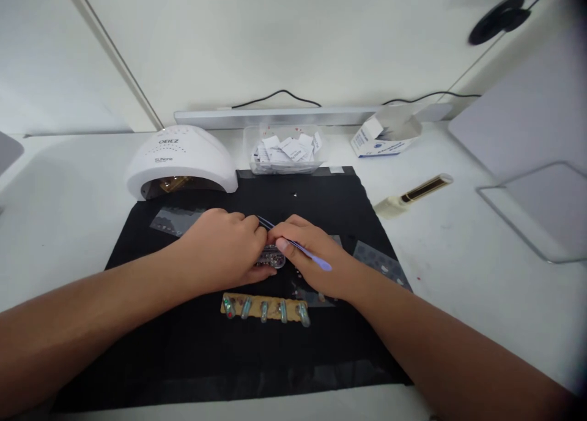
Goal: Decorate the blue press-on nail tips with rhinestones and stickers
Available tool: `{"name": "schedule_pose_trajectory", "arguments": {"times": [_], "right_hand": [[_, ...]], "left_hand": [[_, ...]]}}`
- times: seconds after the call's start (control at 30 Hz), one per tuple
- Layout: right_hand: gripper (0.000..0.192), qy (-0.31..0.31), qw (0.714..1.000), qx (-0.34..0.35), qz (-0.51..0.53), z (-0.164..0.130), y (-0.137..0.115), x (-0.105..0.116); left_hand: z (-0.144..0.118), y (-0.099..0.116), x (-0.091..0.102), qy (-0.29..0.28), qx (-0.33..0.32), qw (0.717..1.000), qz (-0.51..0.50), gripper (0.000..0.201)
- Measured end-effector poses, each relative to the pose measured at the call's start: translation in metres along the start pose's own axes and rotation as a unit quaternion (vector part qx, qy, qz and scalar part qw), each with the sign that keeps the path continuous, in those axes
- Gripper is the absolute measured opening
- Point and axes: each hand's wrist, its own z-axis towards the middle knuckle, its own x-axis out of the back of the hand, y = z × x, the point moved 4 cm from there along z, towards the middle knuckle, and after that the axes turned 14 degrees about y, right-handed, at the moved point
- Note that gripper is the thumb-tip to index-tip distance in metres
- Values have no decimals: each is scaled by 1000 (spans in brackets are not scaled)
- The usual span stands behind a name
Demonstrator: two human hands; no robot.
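Nail workspace (lamp (192,158), false nails (264,311))

The left hand (220,246) curls knuckles-up, thumb (260,276) nearer the body than its bent fingers (251,223); just beside those fingers, the right hand (312,245) pinches, both forearms (117,289) slanting back.

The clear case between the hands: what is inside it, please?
Inside the clear case, tiny pieces show at its near end, too small to identify. The left hand and right hand cover other parts; contents there cannot be seen.
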Motion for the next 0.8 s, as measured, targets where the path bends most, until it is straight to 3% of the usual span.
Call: {"name": "schedule_pose_trajectory", "arguments": {"times": [0.27, 0.43, 0.53, 0.8], "right_hand": [[29, -26, 999, -18, -36, -4, 3, 0], [34, 18, 997, 69, -34, -7, 0, 3], [30, 49, 994, 89, -44, -7, -1, 11], [27, -20, 992, 85, -93, -8, -9, 13]], "left_hand": [[6, 6, -3, 8, 11, 1000, 12, 36], [8, 4, -5, -4, -5, 1000, 5, 40], [7, 3, -5, 1, -13, 1000, -4, 38], [10, 9, -5, 22, -45, 998, -36, 22]]}}
